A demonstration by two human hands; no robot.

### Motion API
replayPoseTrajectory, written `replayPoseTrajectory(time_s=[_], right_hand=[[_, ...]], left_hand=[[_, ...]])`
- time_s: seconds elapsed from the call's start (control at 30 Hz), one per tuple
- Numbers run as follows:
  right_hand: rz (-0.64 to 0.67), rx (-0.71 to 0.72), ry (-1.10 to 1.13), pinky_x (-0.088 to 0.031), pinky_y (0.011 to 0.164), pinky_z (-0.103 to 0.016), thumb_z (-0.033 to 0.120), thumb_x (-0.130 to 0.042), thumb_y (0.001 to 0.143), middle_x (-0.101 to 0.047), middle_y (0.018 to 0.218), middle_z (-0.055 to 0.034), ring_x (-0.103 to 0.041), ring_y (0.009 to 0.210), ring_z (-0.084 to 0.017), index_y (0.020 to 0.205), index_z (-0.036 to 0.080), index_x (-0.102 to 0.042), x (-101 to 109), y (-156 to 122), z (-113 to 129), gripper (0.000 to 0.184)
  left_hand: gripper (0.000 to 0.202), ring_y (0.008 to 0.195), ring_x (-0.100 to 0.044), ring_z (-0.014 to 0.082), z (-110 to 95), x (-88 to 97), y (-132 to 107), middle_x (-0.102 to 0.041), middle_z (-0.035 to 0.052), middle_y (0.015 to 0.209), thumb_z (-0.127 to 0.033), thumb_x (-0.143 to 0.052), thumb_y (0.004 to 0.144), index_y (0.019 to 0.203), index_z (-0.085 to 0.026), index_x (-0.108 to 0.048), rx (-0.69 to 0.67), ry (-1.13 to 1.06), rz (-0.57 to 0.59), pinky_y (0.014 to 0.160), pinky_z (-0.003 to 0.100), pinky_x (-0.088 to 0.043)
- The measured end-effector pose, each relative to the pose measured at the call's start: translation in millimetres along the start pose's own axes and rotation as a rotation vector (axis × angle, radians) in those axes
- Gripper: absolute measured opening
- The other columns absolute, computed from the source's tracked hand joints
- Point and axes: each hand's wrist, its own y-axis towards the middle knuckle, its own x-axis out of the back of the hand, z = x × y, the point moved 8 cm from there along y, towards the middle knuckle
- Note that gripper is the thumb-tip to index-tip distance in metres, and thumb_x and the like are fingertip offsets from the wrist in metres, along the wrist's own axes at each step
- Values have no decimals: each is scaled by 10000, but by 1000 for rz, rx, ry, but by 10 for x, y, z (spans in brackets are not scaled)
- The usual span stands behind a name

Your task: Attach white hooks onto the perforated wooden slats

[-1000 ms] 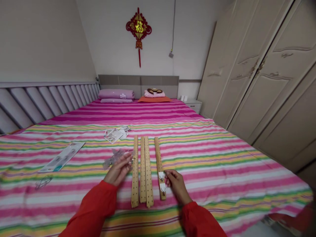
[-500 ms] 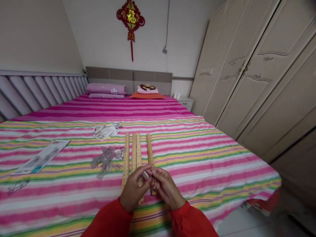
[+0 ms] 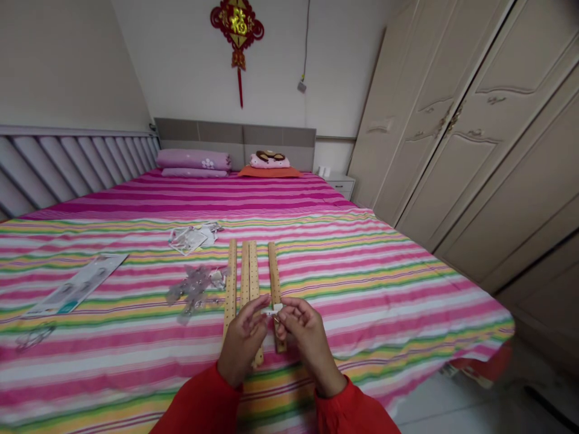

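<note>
A small white piece with a thin metallic-looking part [image 3: 277, 308] is between my two hands, too small to name surely. My right hand [image 3: 310, 337] pinches it between thumb and fingers. My left hand [image 3: 244, 340] faces it from the other side, its thumb and forefinger apart around the piece's left end; whether they touch it is hard to see. Under the hands lie long wooden strips with rows of small holes: one at the left [image 3: 230, 283], a pair in the middle [image 3: 249, 274] and one at the right [image 3: 274, 271]. The hands cover parts of their near ends.
Left of the strips lies a heap of small clear plastic bags [image 3: 196, 289]. Behind it are white papers or packets [image 3: 194, 237]. Farther left are a long white package [image 3: 79, 283] and a thin clear loop [image 3: 36, 336]. Everything rests on a striped bedsheet [image 3: 384, 289].
The small white piece has passed from my left fingers into my right hand's pinch. My left thumb and forefinger have spread apart. The view has shifted slightly.
</note>
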Motion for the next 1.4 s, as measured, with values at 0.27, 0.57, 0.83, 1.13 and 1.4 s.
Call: replayPoseTrajectory(time_s=[0.27, 0.57, 0.83, 1.13, 1.4], right_hand=[[-7, 12, -70, -438, 404, -204, 367, -791, 624, -607, 617, 48, -537, 415, -83, 899, 185, -620, 26, 15, 20, 372], [-71, -59, -37, -440, 436, -209, 374, -794, 619, -631, 566, 20, -544, 428, -93, 824, 153, -632, 139, 49, -98, 342], [-70, 227, -424, -489, 549, -259, 368, -665, 768, -649, 702, -20, -589, 601, -148, 886, 203, -665, 76, -63, 82, 203], [-43, 169, -344, -488, 577, -271, 363, -659, 764, -653, 700, -14, -594, 607, -152, 825, 195, -661, 151, 106, 33, 178], [-8, -33, -181, -455, 452, -235, 401, -768, 592, -621, 508, 25, -553, 439, -113, 765, 149, -654, 277, 752, -180, 326]], left_hand=[[399, 881, -616, 193, -31, 47, 19, -670, 72, 957, -229, -795, 551, 938, -183, -707, 22, 13, -79, 741, 261, -514], [373, 752, -665, 195, 152, 3, 15, -713, 54, 754, -404, -794, 564, 824, -162, -680, 122, 25, -10, 740, 292, -525], [480, 808, -679, 202, 252, -140, -12, -724, 75, 876, -494, -766, 585, 913, -156, -672, 235, -139, 3, 781, 331, -549], [354, 662, -648, 121, 398, -107, 231, -693, 37, 749, -347, -829, 546, 774, -144, -649, 390, -245, -65, 657, 244, -528], [257, 541, -591, 91, 423, -191, 742, -632, 20, 587, -261, -828, 551, 661, -116, -647, 384, -105, 9, 596, 228, -513]])
